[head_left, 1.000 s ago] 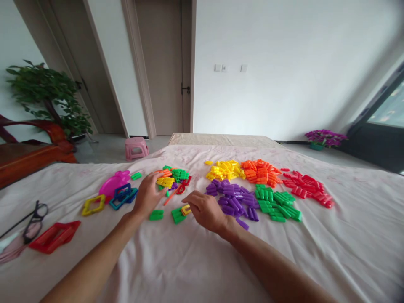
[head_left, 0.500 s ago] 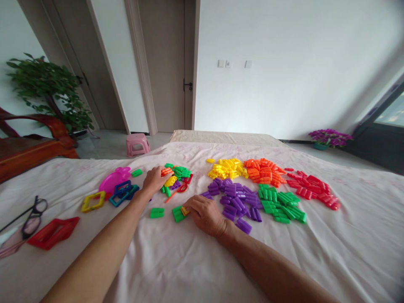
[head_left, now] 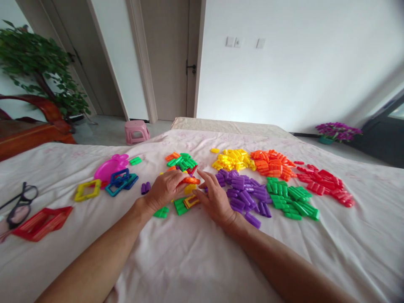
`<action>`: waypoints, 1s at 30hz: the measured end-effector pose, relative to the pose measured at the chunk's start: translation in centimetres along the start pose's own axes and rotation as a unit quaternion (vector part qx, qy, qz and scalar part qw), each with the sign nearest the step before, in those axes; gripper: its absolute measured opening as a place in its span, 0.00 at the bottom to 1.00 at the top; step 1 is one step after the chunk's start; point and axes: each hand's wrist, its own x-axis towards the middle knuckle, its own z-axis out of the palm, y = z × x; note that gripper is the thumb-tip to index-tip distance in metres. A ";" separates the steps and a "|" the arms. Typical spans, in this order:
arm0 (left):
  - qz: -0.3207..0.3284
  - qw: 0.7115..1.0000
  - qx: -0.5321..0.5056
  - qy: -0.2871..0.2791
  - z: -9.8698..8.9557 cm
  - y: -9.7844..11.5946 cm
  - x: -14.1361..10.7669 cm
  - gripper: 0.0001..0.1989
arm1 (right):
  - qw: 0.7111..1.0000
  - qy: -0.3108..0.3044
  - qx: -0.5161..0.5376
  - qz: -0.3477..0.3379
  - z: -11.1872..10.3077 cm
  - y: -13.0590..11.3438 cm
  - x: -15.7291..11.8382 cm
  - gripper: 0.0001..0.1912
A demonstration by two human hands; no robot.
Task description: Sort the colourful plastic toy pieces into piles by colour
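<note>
My left hand (head_left: 167, 186) pinches an orange plastic building block (head_left: 190, 180) above a mixed heap. Facing it, my right hand (head_left: 216, 200) has its thumb and fingers apart, with nothing held between them. Below the fingertips a small yellow frame piece (head_left: 191, 202) leans on a green block (head_left: 180, 206). A yellow block (head_left: 190, 189) shows between the hands. Behind them lie green blocks (head_left: 185, 161) and an orange block (head_left: 172, 156); part of this heap is hidden by my left hand. Another green block (head_left: 161, 212) rests near my left wrist.
To the right are piles of purple (head_left: 244, 191), yellow (head_left: 234, 160), orange (head_left: 273, 164), green (head_left: 292, 198) and red blocks (head_left: 322, 181). On the left lie a magenta plate (head_left: 109, 169), blue frames (head_left: 121, 185), a yellow frame (head_left: 87, 190), red frames (head_left: 42, 223) and glasses (head_left: 22, 206).
My left hand has come right and nearer from the heap with an orange block. My right hand has let go of the yellow frame piece and opened. The view has tilted down slightly.
</note>
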 end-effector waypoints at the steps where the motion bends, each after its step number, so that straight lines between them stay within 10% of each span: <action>1: 0.007 1.000 -0.012 -0.006 0.1 0.4 0.0 0.16 | 1.000 -0.002 0.001 -0.001 -0.1 0.1 0.1 0.24; 10: -0.151 0.981 -0.118 0.038 0.5 -0.5 0.1 0.17 | 0.978 0.026 0.167 0.119 -2.2 -0.4 1.4 0.16; 19: -0.208 0.962 -0.152 0.094 0.6 -1.3 -0.1 0.18 | 0.793 0.321 0.450 0.257 -11.1 3.5 6.1 0.12; 24: -0.254 0.943 -0.177 0.119 0.6 -1.0 0.3 0.21 | 0.708 0.377 0.502 0.323 -15.9 6.5 6.4 0.05; 30: -0.287 0.892 -0.328 0.120 0.3 -2.1 0.9 0.26 | 0.815 0.236 0.445 0.288 -11.7 5.1 5.7 0.14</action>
